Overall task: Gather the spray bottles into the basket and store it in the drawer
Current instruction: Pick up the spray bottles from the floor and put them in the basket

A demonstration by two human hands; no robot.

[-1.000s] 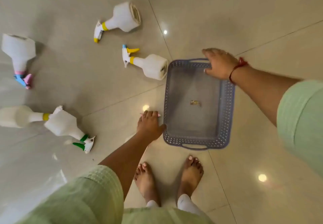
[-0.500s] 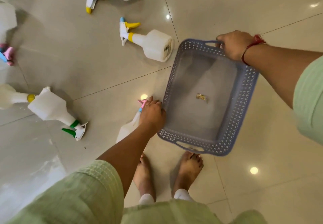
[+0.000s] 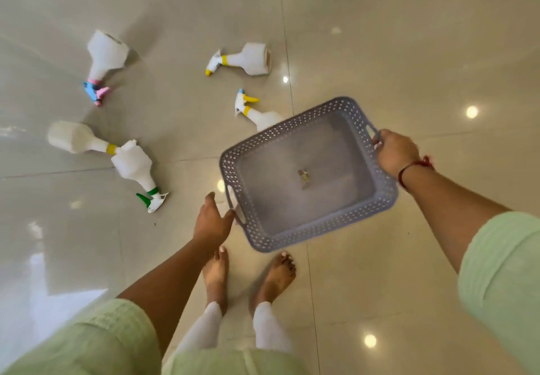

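Note:
The grey perforated basket (image 3: 293,123) hangs tilted above the floor, holding nothing but a small gold sticker (image 3: 304,176). My right hand (image 3: 394,154) grips its far handle. My left hand (image 3: 212,222) is at the near handle, thumb touching it; a bit of white plastic shows beside the fingers, mostly hidden. Several white spray bottles lie on the floor to the left: a pink-and-blue-trigger one (image 3: 108,56), a yellow-collared one (image 3: 249,59), a blue-and-yellow-trigger one (image 3: 260,117) partly behind the basket, a green-trigger one (image 3: 134,164), and another yellow-collared one (image 3: 74,140) touching it.
Glossy beige floor tiles (image 3: 380,53) spread all around, with ceiling-light reflections. My bare feet (image 3: 216,272) stand just below the basket. No drawer is in view.
The basket has been lifted off the floor by my right hand and turned. My left hand, earlier closed on a pink-trigger bottle, is now at the basket's near handle.

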